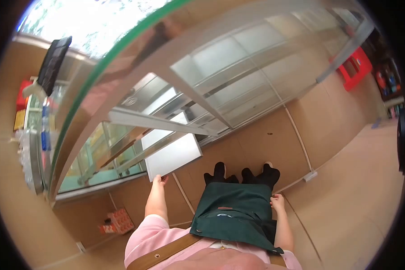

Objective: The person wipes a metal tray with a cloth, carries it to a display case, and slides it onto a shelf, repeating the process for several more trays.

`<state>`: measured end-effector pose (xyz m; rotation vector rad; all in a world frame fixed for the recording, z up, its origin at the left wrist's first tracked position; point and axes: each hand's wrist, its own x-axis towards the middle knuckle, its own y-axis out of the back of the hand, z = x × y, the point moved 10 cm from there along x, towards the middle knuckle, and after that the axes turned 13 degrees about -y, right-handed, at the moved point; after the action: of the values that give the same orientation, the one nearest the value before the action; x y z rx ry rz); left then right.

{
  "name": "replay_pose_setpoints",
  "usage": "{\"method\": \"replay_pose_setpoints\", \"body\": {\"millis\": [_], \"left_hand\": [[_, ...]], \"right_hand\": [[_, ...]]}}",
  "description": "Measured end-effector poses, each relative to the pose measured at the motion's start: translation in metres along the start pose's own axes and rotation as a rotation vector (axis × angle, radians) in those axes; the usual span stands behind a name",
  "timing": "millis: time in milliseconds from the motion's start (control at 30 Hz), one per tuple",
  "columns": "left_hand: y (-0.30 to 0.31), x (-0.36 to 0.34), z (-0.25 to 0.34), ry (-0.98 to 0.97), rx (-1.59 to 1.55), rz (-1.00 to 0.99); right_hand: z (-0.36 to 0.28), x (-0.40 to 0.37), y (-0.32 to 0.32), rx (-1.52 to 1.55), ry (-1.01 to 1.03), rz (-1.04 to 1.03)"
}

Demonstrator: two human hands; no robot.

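Observation:
My left hand is closed on the near corner of a flat white panel. The panel juts out at an angle from the lower part of a glass display cabinet, and its far end is hidden behind the frame. Beside the edge of the dark green apron hangs my right hand. Its fingers are curled in, and whether anything is between them cannot be made out.
The cabinet's green-edged glass top crosses the upper left. An orange-and-white box stands on the tiled floor at lower left. A red stool is at the far right. A cable runs along the floor to a small white block.

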<state>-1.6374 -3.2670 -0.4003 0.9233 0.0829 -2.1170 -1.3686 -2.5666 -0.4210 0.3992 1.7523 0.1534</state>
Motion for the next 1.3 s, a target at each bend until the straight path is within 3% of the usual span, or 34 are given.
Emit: {"method": "replay_pose_setpoints", "body": {"millis": [33, 133, 167, 267, 500, 667, 700, 800, 967, 1067, 1100, 1167, 1300], "left_hand": [[-0.01, 0.024, 0.002, 0.003, -0.021, -0.012], [-0.054, 0.043, 0.015, -0.031, -0.037, -0.019], [-0.069, 0.059, 0.011, -0.03, -0.067, -0.043], [-0.109, 0.073, 0.005, -0.054, -0.008, -0.084], [-0.197, 0.083, -0.012, -0.074, 0.283, -0.18], [-0.241, 0.067, -0.046, -0.052, 0.339, -0.213], [-0.252, 0.059, -0.055, -0.012, 0.386, -0.276], [-0.264, 0.052, -0.059, -0.044, 0.561, -0.225], [-0.272, 0.032, -0.06, -0.047, 0.742, -0.493], [-0.279, -0.013, -0.044, -0.152, 0.703, -0.666], [-0.277, -0.03, -0.043, -0.173, 0.743, -0.72], [-0.267, -0.058, -0.044, -0.252, 0.837, -0.811], [-0.246, -0.137, -0.053, -0.321, 0.915, -0.984]], "right_hand": [[0.017, 0.024, -0.012, -0.125, 0.159, 0.091], [0.004, -0.023, -0.015, -0.046, 0.137, 0.18], [0.033, 0.007, -0.025, -0.024, 0.203, 0.187], [0.074, 0.009, -0.022, 0.253, -0.076, 0.156], [0.122, 0.024, -0.029, 0.137, -0.139, 0.257], [0.084, 0.002, -0.033, -0.063, -0.048, 0.307], [0.08, -0.001, -0.033, -0.056, -0.051, 0.303], [0.068, -0.007, -0.027, -0.039, -0.054, 0.295], [0.062, -0.015, -0.018, -0.021, -0.07, 0.321], [0.04, -0.014, -0.017, -0.049, 0.06, 0.258], [0.04, 0.005, -0.022, 0.125, 0.109, 0.162], [-0.04, -0.029, 0.014, 0.446, 0.2, 0.011], [-0.258, -0.181, 0.164, 0.613, 0.737, 0.04]]}}
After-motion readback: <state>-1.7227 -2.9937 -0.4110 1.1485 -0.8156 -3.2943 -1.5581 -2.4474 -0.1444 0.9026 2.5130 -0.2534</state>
